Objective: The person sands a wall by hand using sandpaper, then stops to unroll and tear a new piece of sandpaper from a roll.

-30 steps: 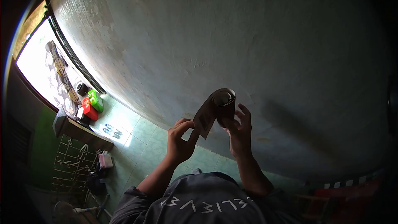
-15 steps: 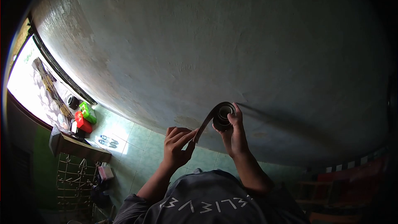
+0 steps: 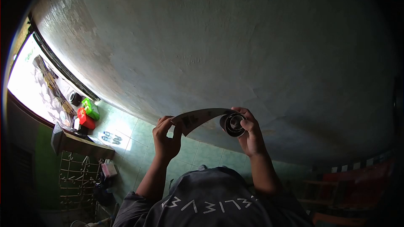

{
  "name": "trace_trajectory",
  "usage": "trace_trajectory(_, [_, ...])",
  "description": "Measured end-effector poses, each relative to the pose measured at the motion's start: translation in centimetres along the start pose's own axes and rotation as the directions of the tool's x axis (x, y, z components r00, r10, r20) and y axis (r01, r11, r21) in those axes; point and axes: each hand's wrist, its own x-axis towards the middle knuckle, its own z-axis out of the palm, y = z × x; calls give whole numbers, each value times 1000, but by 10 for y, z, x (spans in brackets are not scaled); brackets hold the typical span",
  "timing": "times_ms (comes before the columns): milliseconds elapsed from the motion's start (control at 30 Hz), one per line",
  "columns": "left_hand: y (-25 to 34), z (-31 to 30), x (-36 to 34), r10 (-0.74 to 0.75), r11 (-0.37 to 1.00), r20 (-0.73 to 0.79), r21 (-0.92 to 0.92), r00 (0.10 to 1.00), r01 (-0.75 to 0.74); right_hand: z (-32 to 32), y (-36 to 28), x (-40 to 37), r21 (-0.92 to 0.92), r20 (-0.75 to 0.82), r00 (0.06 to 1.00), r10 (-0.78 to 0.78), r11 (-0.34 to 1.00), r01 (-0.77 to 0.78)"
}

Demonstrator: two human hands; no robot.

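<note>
My right hand (image 3: 251, 136) holds a dark rolled strip (image 3: 234, 125), its fingers behind the coil and its thumb at the coil's open end. From the coil a loose length of the strip arches leftward. The free end of that length is pinched in my left hand (image 3: 167, 138), between thumb and fingers. Some dark marks show on the inner face near this end. Both hands are in front of a worn grey wall (image 3: 202, 59), and I cannot tell whether the strip touches it.
Green floor tiles (image 3: 185, 150) run below the wall. At the left are a bright doorway (image 3: 25, 75), a red container (image 3: 86, 118), a green one (image 3: 90, 108), bottles (image 3: 112, 137) on the floor, a wooden ledge (image 3: 84, 143) and a metal grille (image 3: 78, 178). Red furniture (image 3: 366, 178) is at the right.
My hands have moved apart, the left leftward and upward, the right slightly rightward. More of the strip is unrolled and now stretches nearly level between them instead of hanging down from the coil.
</note>
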Motion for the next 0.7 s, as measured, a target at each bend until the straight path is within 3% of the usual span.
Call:
trace_trajectory(100, [19,2,6,-163,984,17,-69,987,164,0,-4,-12,-53,-73,997,34,998,-38])
trace_trajectory(200, [23,6,16,-57,998,41,-38,998,59,-15,-2,-18,-65,-99,993,62,995,-69])
trace_trajectory(300, [27,6,19,-26,1000,224,-2,974,27,-24,-2,-25,-66,-140,984,107,991,-117])
trace_trajectory(333, [23,13,17,38,998,211,-52,977,-28,-27,-2,-27,-86,-147,982,117,988,-131])
trace_trajectory(367, [22,19,14,2,996,231,-86,973,18,-30,-2,-30,-106,-154,980,126,984,-143])
trace_trajectory(433, [25,28,5,-66,982,276,-151,959,111,-36,2,-34,55,-171,962,211,977,-205])
trace_trajectory(567, [51,59,-12,-32,992,263,-113,964,64,-37,15,-46,329,-285,906,313,920,-214])
trace_trajectory(633, [64,76,-20,60,997,248,-58,967,-47,-37,14,-57,281,-283,917,281,938,-201])
trace_trajectory(700, [74,90,-29,63,998,277,-37,959,-55,-33,6,-70,169,-318,913,254,963,-209])
